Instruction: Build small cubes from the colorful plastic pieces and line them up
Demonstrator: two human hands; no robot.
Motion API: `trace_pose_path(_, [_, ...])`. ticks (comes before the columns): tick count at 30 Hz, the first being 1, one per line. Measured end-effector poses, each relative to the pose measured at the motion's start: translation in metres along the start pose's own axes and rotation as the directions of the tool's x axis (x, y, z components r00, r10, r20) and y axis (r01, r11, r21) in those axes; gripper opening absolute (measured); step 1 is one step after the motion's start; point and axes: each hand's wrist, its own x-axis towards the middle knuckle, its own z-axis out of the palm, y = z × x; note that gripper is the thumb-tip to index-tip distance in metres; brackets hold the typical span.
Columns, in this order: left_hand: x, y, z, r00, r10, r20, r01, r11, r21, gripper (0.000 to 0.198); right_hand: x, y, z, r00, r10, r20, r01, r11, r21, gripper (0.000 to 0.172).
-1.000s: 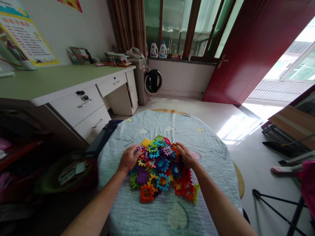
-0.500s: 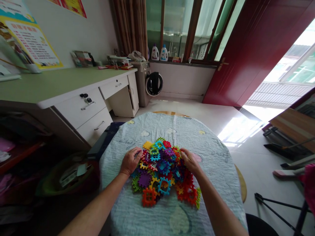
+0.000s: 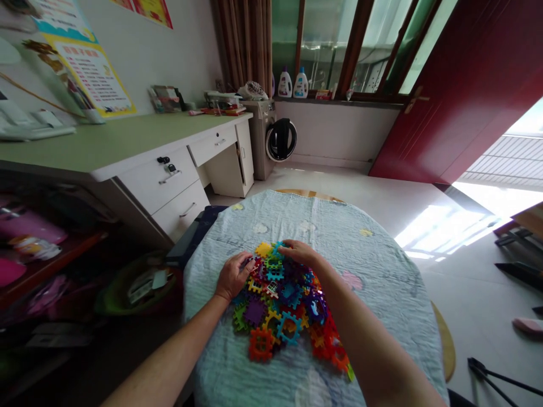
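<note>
A heap of colourful plastic interlocking pieces with toothed edges lies on the cloth-covered round table. My left hand rests against the heap's left side, thumb and fingers apart and curved around its edge, holding nothing. Across the far side of the heap reaches my right hand, its fingers loosely extended and touching the pieces near a light blue one. Toward me lie an orange square piece, a blue frame piece and a purple piece. My right forearm hides part of the heap's right side.
A desk with drawers runs along the left wall. Behind it stand a washing machine with its door open and detergent bottles on the sill. A red door is at right. A basket sits low at left.
My right hand has moved from the heap's right side to its far edge, toward the left. My left hand stays at the left side. The view has shifted slightly leftward.
</note>
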Motion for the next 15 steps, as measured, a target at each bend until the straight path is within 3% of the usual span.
trace_pose_path(2, [0.0, -0.001, 0.001, 1.0, -0.007, 0.004, 0.007, 1.0, 0.002, 0.044, -0.01, -0.002, -0.011, 1.0, -0.015, 0.019, 0.014, 1.0, 0.014, 0.044])
trace_pose_path(4, [0.0, -0.002, 0.001, 1.0, -0.007, 0.007, 0.007, 1.0, -0.003, 0.044, -0.028, 0.002, -0.026, 0.999, -0.016, -0.033, 0.017, 1.0, 0.026, 0.05])
trace_pose_path(8, [0.0, -0.004, 0.002, 1.0, 0.007, 0.009, -0.007, 1.0, -0.014, 0.04, -0.082, 0.02, -0.049, 0.993, 0.022, -0.119, -0.01, 0.995, 0.102, 0.047])
trace_pose_path(13, [-0.001, -0.007, 0.004, 1.0, 0.021, -0.002, -0.021, 1.0, -0.013, 0.04, -0.162, 0.023, -0.042, 0.992, -0.065, -0.108, 0.063, 0.998, -0.019, 0.026])
trace_pose_path(15, [-0.001, -0.008, 0.005, 1.0, 0.021, -0.011, -0.021, 1.0, -0.009, 0.041, -0.182, 0.016, -0.035, 0.99, -0.115, -0.078, 0.109, 0.991, -0.074, 0.032])
